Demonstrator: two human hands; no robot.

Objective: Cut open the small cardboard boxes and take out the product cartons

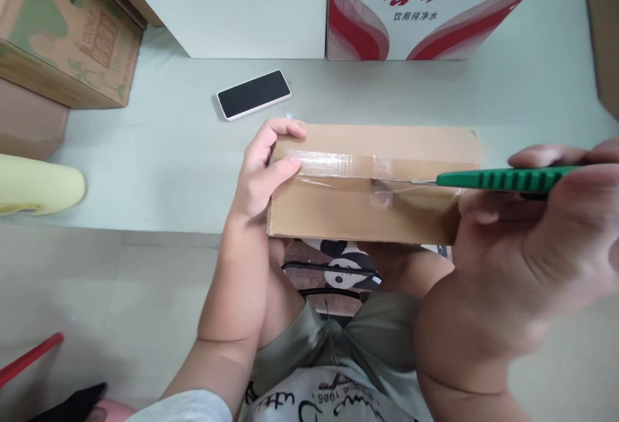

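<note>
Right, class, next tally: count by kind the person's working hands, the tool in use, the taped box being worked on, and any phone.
Hands: 2 (left hand, right hand)
Green-handled tool: 1
Taped box: 1
Phone: 1
Total: 5

a phone lies dark-screened on the pale table. behind it, a white box stands just beside a red-and-white carton. to the left are a green-printed carton, a plain box and, near the front edge, a yellow container. a red bar shows above the floor.
</note>
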